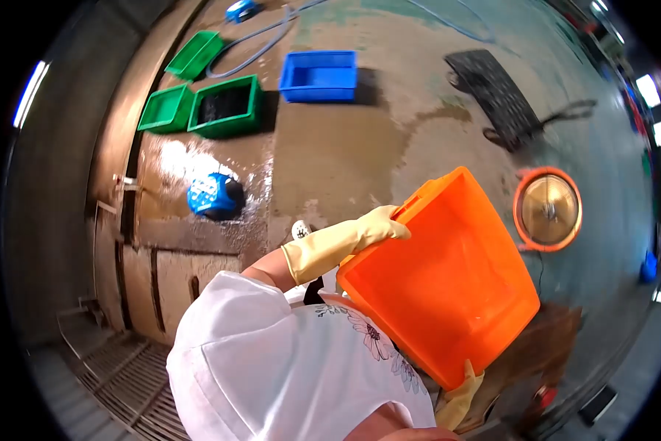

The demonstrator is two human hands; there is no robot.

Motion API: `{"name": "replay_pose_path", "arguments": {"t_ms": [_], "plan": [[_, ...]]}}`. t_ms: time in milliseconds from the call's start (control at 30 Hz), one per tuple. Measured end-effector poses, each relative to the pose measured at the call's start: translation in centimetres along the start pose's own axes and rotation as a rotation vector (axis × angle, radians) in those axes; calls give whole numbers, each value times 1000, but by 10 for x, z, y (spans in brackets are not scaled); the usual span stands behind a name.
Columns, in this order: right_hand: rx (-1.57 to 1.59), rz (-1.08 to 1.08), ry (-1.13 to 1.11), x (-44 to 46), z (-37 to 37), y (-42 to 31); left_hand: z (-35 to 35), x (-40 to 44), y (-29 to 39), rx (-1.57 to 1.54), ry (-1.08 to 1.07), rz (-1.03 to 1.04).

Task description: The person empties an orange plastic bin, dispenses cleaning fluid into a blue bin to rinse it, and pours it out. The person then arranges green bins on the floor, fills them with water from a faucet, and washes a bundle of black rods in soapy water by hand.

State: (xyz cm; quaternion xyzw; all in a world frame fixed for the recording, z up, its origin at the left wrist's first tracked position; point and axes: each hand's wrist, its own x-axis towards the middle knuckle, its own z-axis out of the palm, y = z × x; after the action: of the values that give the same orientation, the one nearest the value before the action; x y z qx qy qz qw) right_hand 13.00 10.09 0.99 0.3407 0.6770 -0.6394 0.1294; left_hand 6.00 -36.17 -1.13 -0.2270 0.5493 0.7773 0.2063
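A large orange plastic bin (455, 279) is held tilted in front of my body, its bare inside showing. My left hand (380, 226), in a long yellow rubber glove, is closed on its rim on the far left side. At the near edge, low in the view, my right hand (462, 393) in a matching glove grips the rim. Much of the right arm is cut off or hidden by my white shirt.
On the wet floor stand green crates (249, 125), one holding dark material, a blue crate (319, 97) and a blue stool (211, 195). A hose (249, 60) runs behind. To the right are a black flat platform (501, 95) and an orange-rimmed round device (519, 209).
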Motion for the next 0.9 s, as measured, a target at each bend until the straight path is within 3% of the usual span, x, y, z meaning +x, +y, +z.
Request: {"name": "replay_pose_path", "arguments": {"t_ms": [67, 200, 267, 333, 400, 533, 600, 667, 833, 900], "plan": [[-80, 32, 15, 15, 52, -10, -51, -16, 14, -7, 75, -1], [-350, 18, -257, 13, 198, -38, -161, -35, 4, -109, 244, 107], [-325, 2, -270, 15, 255, -31, -208, -66, 7, -163, 304, 101], [-406, -24, -426, 34, 314, -21, -254, -94, 6, -165, 448, 111], [-437, -26, -507, 57, 372, -13, -299, -121, 2, -222, 532, 212], [-645, -56, -666, 45, 543, -22, -365, -171, -13, -410, 750, 260], [-654, 56, -875, 60, 625, -18, -383, -196, -11, -565, 885, 321], [-704, 34, -992, 67, 708, -10, -400, -214, -8, -670, 986, 370], [-872, -34, -1346, 78, 913, 29, -453, -202, -37, -905, 1286, 507], [-921, 71, -1415, 88, 991, 54, -476, -190, -40, -972, 1367, 471]]}}
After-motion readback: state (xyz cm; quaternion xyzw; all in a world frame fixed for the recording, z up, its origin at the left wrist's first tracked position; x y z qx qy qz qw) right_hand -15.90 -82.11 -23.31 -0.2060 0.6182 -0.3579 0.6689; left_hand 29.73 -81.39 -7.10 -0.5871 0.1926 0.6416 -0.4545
